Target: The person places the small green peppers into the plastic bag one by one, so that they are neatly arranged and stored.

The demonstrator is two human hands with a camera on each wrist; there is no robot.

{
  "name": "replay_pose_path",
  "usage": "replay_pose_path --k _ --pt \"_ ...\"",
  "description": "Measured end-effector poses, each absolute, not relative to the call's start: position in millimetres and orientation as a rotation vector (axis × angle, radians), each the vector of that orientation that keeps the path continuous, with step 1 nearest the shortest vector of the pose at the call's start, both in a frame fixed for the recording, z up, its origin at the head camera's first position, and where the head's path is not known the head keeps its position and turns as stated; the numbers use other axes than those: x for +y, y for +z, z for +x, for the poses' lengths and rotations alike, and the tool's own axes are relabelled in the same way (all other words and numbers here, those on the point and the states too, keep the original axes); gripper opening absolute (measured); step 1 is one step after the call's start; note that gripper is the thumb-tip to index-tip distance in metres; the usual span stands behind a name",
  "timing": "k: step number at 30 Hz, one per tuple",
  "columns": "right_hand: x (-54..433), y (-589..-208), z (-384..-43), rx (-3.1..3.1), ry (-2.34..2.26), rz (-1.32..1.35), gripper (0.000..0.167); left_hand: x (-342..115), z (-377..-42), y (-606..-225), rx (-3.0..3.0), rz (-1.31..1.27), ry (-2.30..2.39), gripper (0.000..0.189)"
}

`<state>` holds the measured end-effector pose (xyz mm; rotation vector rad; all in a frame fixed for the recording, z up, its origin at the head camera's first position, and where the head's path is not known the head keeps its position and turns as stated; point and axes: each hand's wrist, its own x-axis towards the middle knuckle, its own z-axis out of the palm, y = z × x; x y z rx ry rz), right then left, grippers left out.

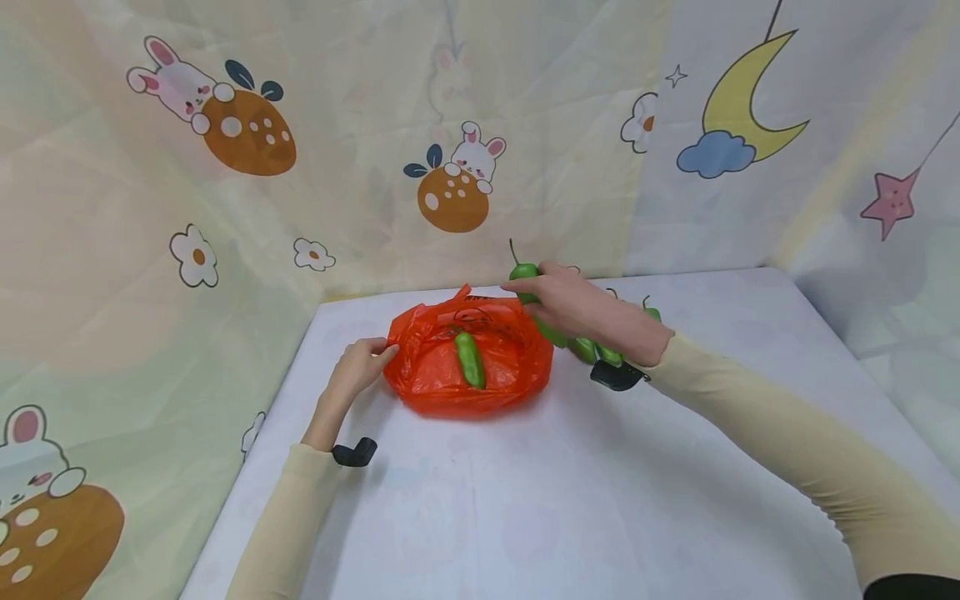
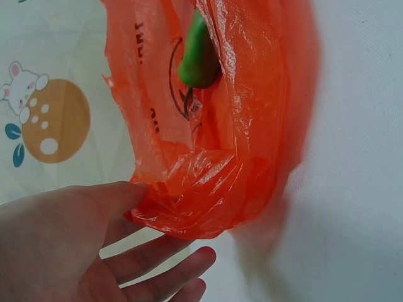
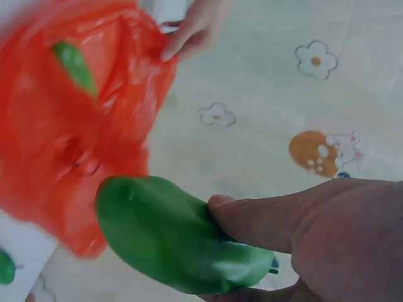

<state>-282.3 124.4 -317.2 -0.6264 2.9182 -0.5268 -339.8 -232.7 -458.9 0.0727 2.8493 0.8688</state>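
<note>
A red plastic bag (image 1: 450, 403) lies on the white table with its mouth open, and one green pepper (image 1: 470, 360) rests inside it. At its left rim, my left hand (image 1: 358, 367) pinches the plastic between thumb and fingers. In the left wrist view the thumb is on the near edge of the bag (image 2: 264, 94). Above the bag's right side, my right hand (image 1: 577, 307) holds another green pepper (image 3: 170, 233) between thumb and fingers. That pepper's stem points up in the head view.
Several more green peppers (image 1: 582, 350) lie on the table (image 1: 495, 500) right of the bag, partly hidden by my right hand and forearm. A patterned cloth wall (image 1: 360, 167) rises behind the table and along its sides.
</note>
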Motion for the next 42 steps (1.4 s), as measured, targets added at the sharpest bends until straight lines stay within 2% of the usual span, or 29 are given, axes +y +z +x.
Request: replay_pose_path --k 7,16,27,34,40,42 --pt "85 -313 -287 2.791 -0.619 -0.734 0.05 -235 -340 -460 2.855 0.073 0.862 0.05" --pt "44 -345 -292 2.706 -0.529 -0.866 0.051 -232 -343 -461 2.861 0.099 0.838 0.049" --pt "30 -395 -315 2.689 -0.465 -0.528 0.045 -232 -341 -459 2.867 0.063 0.836 0.05" --pt "36 -423 -329 2.725 -0.513 -0.401 0.024 -232 -337 -460 2.855 0.034 0.833 0.051" --pt "38 -433 -333 2.699 -0.512 -0.309 0.041 -232 -338 -460 2.865 0.059 0.82 0.052" --pt "38 -435 -335 2.694 -0.48 -0.301 0.039 -232 -338 -461 2.866 0.059 0.816 0.053"
